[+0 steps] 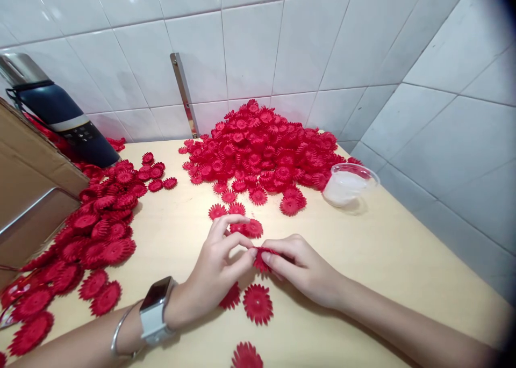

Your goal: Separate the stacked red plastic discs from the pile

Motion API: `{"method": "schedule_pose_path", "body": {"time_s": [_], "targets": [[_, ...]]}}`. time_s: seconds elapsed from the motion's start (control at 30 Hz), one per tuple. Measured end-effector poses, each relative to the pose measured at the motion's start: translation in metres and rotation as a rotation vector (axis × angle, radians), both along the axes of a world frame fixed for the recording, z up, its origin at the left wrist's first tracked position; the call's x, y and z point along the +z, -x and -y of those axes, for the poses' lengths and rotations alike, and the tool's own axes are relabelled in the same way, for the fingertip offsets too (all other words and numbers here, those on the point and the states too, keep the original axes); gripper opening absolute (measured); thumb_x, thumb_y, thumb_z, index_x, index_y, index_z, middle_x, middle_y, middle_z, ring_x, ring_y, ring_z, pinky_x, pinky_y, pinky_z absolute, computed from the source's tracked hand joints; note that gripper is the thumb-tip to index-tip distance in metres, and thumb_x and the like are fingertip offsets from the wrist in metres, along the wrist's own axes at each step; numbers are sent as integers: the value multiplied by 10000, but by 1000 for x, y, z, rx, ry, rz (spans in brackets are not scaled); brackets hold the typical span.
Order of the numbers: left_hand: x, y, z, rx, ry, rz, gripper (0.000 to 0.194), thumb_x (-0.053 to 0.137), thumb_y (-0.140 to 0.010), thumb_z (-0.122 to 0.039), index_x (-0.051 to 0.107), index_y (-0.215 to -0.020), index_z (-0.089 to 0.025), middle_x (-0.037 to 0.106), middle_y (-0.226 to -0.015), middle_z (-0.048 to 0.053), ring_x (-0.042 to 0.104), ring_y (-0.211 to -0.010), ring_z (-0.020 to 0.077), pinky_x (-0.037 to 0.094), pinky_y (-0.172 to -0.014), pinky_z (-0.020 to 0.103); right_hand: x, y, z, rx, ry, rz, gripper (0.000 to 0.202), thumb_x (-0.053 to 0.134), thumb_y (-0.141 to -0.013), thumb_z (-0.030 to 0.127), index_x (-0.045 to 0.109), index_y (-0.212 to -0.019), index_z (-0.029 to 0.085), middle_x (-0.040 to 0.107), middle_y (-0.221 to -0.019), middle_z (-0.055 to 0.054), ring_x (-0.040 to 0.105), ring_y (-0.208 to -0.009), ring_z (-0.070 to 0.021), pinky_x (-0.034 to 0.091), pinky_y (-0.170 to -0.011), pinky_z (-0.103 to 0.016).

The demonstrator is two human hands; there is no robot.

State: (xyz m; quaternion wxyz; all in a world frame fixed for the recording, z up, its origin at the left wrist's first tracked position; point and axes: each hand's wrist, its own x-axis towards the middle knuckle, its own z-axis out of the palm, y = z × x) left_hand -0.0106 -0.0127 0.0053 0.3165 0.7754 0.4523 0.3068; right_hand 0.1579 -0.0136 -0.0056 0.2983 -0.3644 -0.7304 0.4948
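Note:
Between my two hands is a red flower piece with a fringed edge, held just above the table. My left hand pinches its left edge between thumb and index finger, the other fingers raised and curved. On the right side, my right hand grips it with the thumb on top and the fingers curled behind. A flat red flower piece lies below the hands. Another red flower piece is partly covered by my left hand. Just beyond my fingers sit more red flower pieces.
A big heap of red flower pieces stands against the tiled wall. To its right is a clear plastic cup with white contents. At left are stacked flower pieces, a cardboard box and a tilted dark blue flask.

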Motion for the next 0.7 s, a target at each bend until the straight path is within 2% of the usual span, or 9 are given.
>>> {"method": "schedule_pose_path", "body": {"time_s": [0.17, 0.3, 0.43, 0.57, 0.7], "targets": [[-1, 0, -3, 60, 24, 42, 123, 457, -822, -196, 544, -737, -205, 444, -1072, 31, 412, -1073, 163, 327, -925, 314, -3, -3, -2, -19, 18, -1, 313, 367, -838, 184, 348, -525, 172, 345, -471, 55, 314, -431, -67, 255, -437, -205], [0, 1, -2, 119, 1, 118, 46, 508, -796, -217, 527, -754, -212, 462, -1028, 30, 437, -1040, 162, 371, -885, 298, -3, -2, -3, -94, 66, -33, 323, 396, -844, 248, 406, -532, 162, 358, -466, 53, 308, -437, -71, 248, -433, -208], [0, 1, -2, 54, -9, 86, 68, 532, -780, -217, 598, -793, -227, 455, -1055, 36, 433, -1050, 177, 356, -915, 327, -3, -3, -4, -87, 99, -45, 346, 398, -847, 307, 448, -544, 149, 395, -509, 32, 337, -484, -83, 262, -463, -222], [-2, 1, -5, 12, 73, 90, 143, 545, -774, -249, 607, -903, -239, 453, -1095, 43, 429, -1067, 186, 347, -934, 349, -3, -5, -4, -87, 128, -103, 363, 409, -845, 312, 379, -515, 163, 342, -495, 47, 304, -473, -78, 243, -456, -224], [-2, 1, -6, 13, 119, 109, 112, 513, -791, -242, 611, -746, -210, 468, -1083, 39, 446, -1047, 190, 345, -928, 366, 0, -5, -2, -57, 149, -151, 300, 390, -851, 270, 400, -572, 162, 387, -534, 39, 348, -503, -82, 278, -481, -218]]}}
